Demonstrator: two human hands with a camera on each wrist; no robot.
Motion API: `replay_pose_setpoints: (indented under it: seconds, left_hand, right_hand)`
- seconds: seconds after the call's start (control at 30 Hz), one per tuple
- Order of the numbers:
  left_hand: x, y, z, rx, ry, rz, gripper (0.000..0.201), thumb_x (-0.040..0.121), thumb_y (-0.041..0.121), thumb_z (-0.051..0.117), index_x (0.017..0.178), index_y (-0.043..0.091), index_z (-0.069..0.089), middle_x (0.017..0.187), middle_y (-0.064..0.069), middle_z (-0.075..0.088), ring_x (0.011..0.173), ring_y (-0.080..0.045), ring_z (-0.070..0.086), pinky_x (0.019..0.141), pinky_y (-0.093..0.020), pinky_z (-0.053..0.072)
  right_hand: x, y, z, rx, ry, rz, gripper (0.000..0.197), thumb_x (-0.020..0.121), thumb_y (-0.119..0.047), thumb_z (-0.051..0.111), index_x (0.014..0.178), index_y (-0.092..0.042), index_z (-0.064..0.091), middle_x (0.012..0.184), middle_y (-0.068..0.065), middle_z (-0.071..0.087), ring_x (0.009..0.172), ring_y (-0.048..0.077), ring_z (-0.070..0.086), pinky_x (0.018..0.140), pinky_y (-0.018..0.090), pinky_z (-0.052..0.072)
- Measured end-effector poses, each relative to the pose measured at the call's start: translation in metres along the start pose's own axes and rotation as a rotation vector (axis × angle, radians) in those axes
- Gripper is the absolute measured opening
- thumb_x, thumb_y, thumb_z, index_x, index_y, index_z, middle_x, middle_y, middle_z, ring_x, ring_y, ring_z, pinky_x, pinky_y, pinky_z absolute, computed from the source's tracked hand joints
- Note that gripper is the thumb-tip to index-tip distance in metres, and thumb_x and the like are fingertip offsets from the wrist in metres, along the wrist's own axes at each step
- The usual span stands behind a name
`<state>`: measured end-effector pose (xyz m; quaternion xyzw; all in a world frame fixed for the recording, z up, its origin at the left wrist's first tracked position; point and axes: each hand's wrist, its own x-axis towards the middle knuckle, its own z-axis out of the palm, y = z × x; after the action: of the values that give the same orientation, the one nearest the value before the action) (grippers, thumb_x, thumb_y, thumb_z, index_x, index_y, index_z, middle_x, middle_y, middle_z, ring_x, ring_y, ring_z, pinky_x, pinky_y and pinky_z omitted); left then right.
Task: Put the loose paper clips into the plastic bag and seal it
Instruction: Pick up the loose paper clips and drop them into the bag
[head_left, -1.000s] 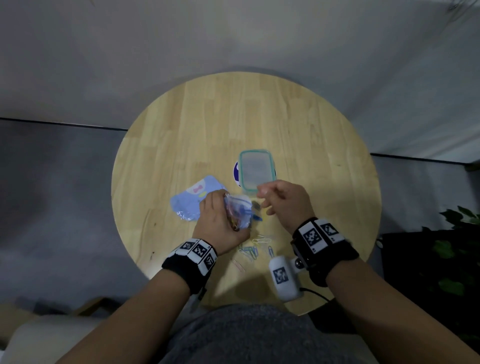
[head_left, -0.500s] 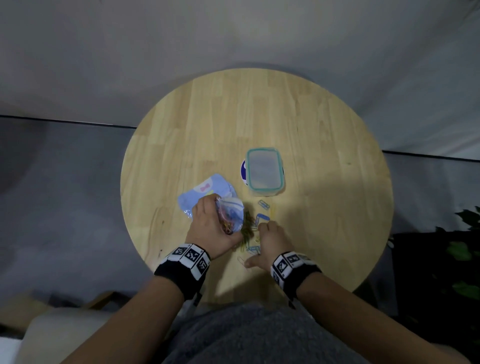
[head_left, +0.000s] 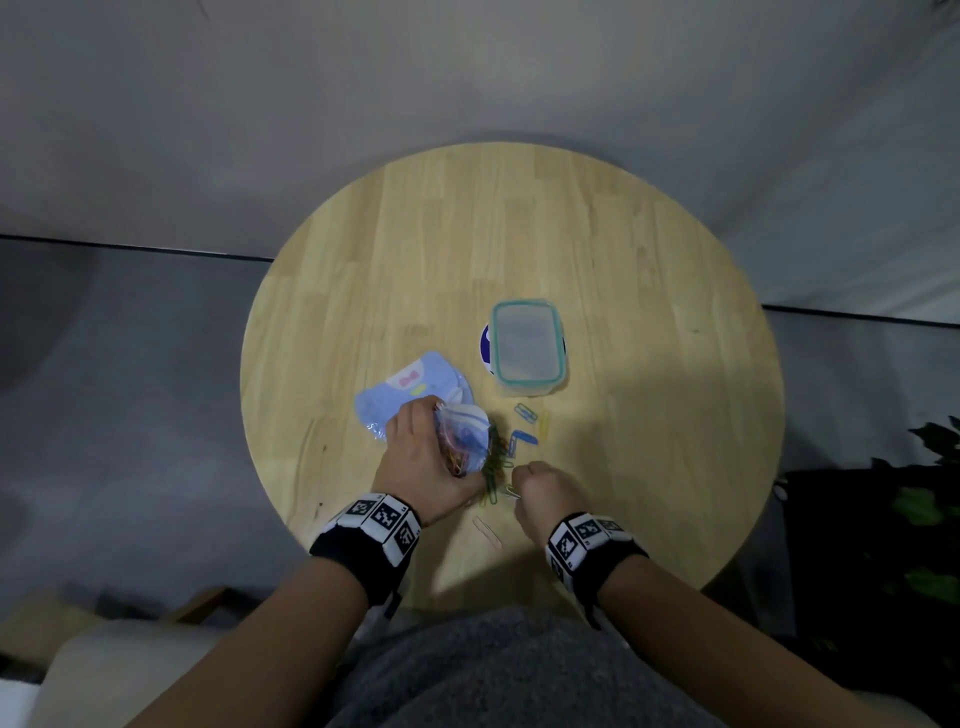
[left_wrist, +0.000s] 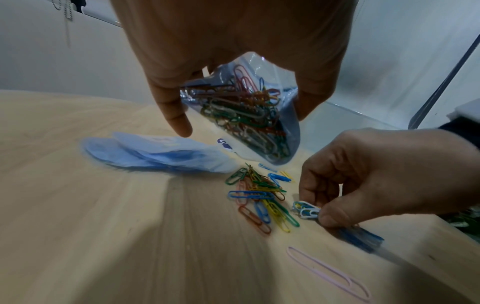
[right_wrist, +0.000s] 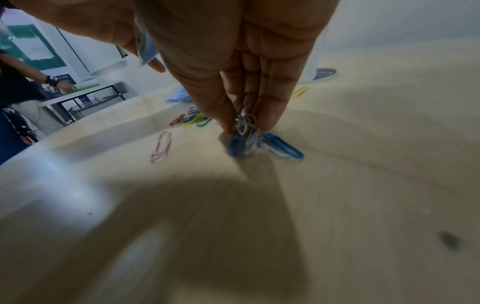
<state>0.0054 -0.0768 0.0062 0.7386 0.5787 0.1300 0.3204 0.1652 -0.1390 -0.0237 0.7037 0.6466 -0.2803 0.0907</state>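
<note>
Table (head_left: 649, 291), round pale wood, fills mid-frame before a grey wall. Low centre, right hand (head_left: 545, 491) fingers (left_wrist: 330, 218) pinch white and blue paper clips (left_wrist: 306, 210); left hand (head_left: 421, 462) grips the clip-filled plastic bag (left_wrist: 249, 115) above the loose pile (left_wrist: 259, 195). Farther, a lidded container (head_left: 525, 347).

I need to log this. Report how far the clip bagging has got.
Partly done. The bag, held by the left hand, already holds many clips. The right hand pinches a few more off the table. A pile and a pink clip remain; the bag isn't sealed.
</note>
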Motion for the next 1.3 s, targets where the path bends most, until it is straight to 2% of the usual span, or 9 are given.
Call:
replay_pose_setpoints:
  seconds: [0.2, 0.33, 0.43, 0.57, 0.73, 0.9, 1.1, 1.2, 1.3]
  left_hand:
    - [0.002, 0.001, 0.002, 0.014, -0.022, 0.009, 0.09, 0.048, 0.057, 0.058, 0.12, 0.007, 0.04, 0.112, -0.006, 0.04, 0.102, -0.024, 0.037, 0.086, -0.031, 0.033]
    - [0.003, 0.004, 0.006, 0.014, -0.059, -0.001, 0.094, 0.047, 0.062, 0.055, 0.123, 0.009, 0.038, 0.114, -0.006, 0.039, 0.104, -0.024, 0.036, 0.088, -0.034, 0.036]
    - [0.005, 0.011, 0.01, 0.023, -0.096, 0.019, 0.088, 0.049, 0.054, 0.063, 0.121, 0.01, 0.037, 0.113, -0.005, 0.039, 0.104, -0.025, 0.036, 0.087, -0.034, 0.037]
    - [0.01, 0.025, 0.016, 0.003, -0.1, 0.066, 0.086, 0.05, 0.043, 0.071, 0.122, 0.01, 0.037, 0.111, -0.005, 0.038, 0.102, -0.023, 0.035, 0.086, -0.035, 0.038]
    - [0.018, 0.036, 0.018, -0.027, -0.051, 0.104, 0.086, 0.049, 0.045, 0.067, 0.122, 0.01, 0.037, 0.113, -0.005, 0.04, 0.103, -0.024, 0.037, 0.088, -0.033, 0.038]
    - [0.021, 0.04, 0.019, -0.055, -0.049, 0.118, 0.086, 0.051, 0.042, 0.067, 0.123, 0.009, 0.036, 0.113, -0.005, 0.039, 0.103, -0.022, 0.035, 0.084, -0.028, 0.032]
    - [0.02, 0.043, 0.019, -0.111, -0.013, 0.147, 0.083, 0.053, 0.035, 0.072, 0.123, 0.011, 0.035, 0.111, 0.0, 0.035, 0.099, -0.012, 0.028, 0.084, -0.026, 0.03]
    - [0.022, 0.046, 0.019, -0.123, -0.004, 0.152, 0.081, 0.054, 0.033, 0.073, 0.122, 0.01, 0.036, 0.109, 0.003, 0.032, 0.099, -0.012, 0.027, 0.085, -0.026, 0.03]
    - [0.024, 0.04, 0.017, -0.099, 0.016, 0.141, 0.082, 0.053, 0.04, 0.069, 0.122, 0.009, 0.038, 0.107, 0.004, 0.031, 0.098, -0.014, 0.028, 0.084, -0.024, 0.026]
  right_hand:
    - [0.0, 0.017, -0.013, 0.298, 0.073, 0.115, 0.021, 0.082, -0.01, 0.054, 0.099, -0.002, 0.062, 0.104, 0.018, 0.063, 0.099, 0.035, 0.058, 0.082, 0.033, 0.046]
    - [-0.005, 0.026, -0.039, 0.716, 0.242, 0.281, 0.004, 0.071, -0.008, 0.069, 0.074, -0.009, 0.067, 0.07, 0.007, 0.063, 0.069, 0.025, 0.059, 0.071, 0.031, 0.048]
    - [-0.007, 0.021, -0.076, 1.026, 0.287, 0.249, 0.02, 0.07, -0.003, 0.072, 0.061, -0.017, 0.062, 0.057, 0.007, 0.061, 0.05, 0.019, 0.055, 0.063, 0.039, 0.054]
    - [0.0, 0.007, -0.11, 0.959, 0.306, 0.108, 0.023, 0.069, -0.004, 0.072, 0.061, -0.022, 0.06, 0.056, 0.002, 0.058, 0.056, 0.018, 0.055, 0.063, 0.033, 0.052]
    - [0.004, -0.002, -0.114, 0.708, 0.345, 0.057, 0.008, 0.07, -0.002, 0.065, 0.076, -0.007, 0.069, 0.052, -0.01, 0.052, 0.053, 0.008, 0.051, 0.056, 0.016, 0.041]
    - [0.0, -0.009, -0.127, 0.619, 0.215, 0.011, 0.018, 0.074, -0.011, 0.072, 0.091, -0.007, 0.073, 0.08, 0.007, 0.072, 0.078, 0.019, 0.066, 0.074, 0.023, 0.05]
    - [-0.012, -0.006, -0.139, 0.421, 0.052, -0.135, 0.025, 0.088, -0.008, 0.052, 0.104, -0.011, 0.071, 0.104, 0.013, 0.072, 0.098, 0.027, 0.064, 0.088, 0.036, 0.051]
    - [-0.014, -0.007, -0.139, 0.541, 0.212, -0.152, 0.032, 0.083, 0.0, 0.048, 0.097, -0.012, 0.074, 0.097, 0.01, 0.074, 0.09, 0.022, 0.067, 0.084, 0.032, 0.053]
    - [-0.011, 0.011, -0.132, 0.849, 0.434, 0.094, 0.024, 0.074, -0.003, 0.051, 0.077, -0.014, 0.072, 0.07, -0.004, 0.069, 0.056, -0.004, 0.059, 0.062, 0.017, 0.047]
